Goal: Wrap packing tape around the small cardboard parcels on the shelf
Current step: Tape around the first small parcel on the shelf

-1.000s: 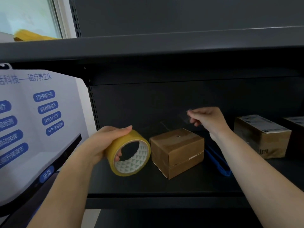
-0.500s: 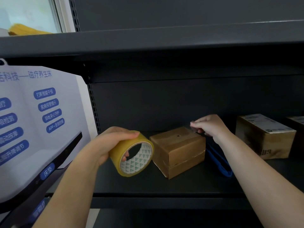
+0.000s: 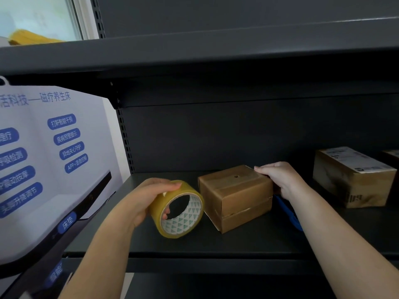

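Dark metal shelving [image 3: 216, 242] fills the view, with a white poster [image 3: 43, 158] of blue labels leaning at its left end. Next comes the left hand [image 3: 142, 201], clenched around a roll of yellowish packing tape [image 3: 179, 209]: fingers lie over the outer rim and the thumb hooks into the core, so the roll stands on edge with its open core facing the camera. Just right of the roll, nearly touching it, the small cardboard parcel [image 3: 236, 196] sits on the shelf, turned so one corner points forward; a band of clear tape seems to lie over its top, though glare makes that hard to confirm. The right hand [image 3: 280, 180] rests on the parcel's far right top edge, fingers flat and pressing down, holding nothing. A blue object [image 3: 289, 212] lies partly hidden under that forearm. Further right, well apart, stands a labelled box [image 3: 349, 178], and another at the frame edge. Since the roll lies left of the parcel, any tape run would likely stretch rightward across the top toward the pressing hand, which is the nearer anchor.
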Tool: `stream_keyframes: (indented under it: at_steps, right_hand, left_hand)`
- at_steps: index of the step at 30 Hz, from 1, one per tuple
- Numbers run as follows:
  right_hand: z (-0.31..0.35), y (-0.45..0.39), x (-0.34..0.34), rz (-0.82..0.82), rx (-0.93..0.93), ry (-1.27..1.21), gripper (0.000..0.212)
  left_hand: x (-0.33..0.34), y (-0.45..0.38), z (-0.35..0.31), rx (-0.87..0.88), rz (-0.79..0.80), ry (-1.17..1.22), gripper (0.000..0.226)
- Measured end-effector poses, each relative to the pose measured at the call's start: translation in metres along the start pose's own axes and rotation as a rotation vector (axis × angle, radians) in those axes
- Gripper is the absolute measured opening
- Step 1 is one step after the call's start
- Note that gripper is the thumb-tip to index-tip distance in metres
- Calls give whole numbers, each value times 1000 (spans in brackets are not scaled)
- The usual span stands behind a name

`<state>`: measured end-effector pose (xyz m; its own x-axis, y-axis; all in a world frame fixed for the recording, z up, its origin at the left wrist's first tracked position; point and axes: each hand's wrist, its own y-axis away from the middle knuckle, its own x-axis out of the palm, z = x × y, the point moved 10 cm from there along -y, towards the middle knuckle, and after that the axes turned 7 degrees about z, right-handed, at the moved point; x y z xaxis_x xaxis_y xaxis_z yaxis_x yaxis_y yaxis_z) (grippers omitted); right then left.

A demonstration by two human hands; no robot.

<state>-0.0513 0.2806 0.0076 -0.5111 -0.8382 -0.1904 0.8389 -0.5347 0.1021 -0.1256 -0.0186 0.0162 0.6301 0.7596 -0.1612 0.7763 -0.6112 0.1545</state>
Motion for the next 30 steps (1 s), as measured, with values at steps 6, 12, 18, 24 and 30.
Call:
stream_keyframes:
  at_steps: [6, 12, 18, 24, 30]
  right_hand:
    - [-20, 0, 9, 39, 115, -223, 16]
    - [-32, 9, 24, 99, 224, -467, 50]
    - [-17, 11, 6, -35, 30, -189, 20]
    - [18, 10, 2, -11, -128, 264, 27]
    - [41, 8, 7, -80, -35, 903, 42]
  left_hand:
    - [0, -2, 6, 14, -21, 1, 44]
    - [-2, 0, 7, 39, -27, 5, 25]
    - [-6, 2, 5, 50, -35, 0, 24]
    - [-11, 7, 5, 42, -72, 0, 34]
    - [-6, 13, 5, 46, -74, -32, 30]
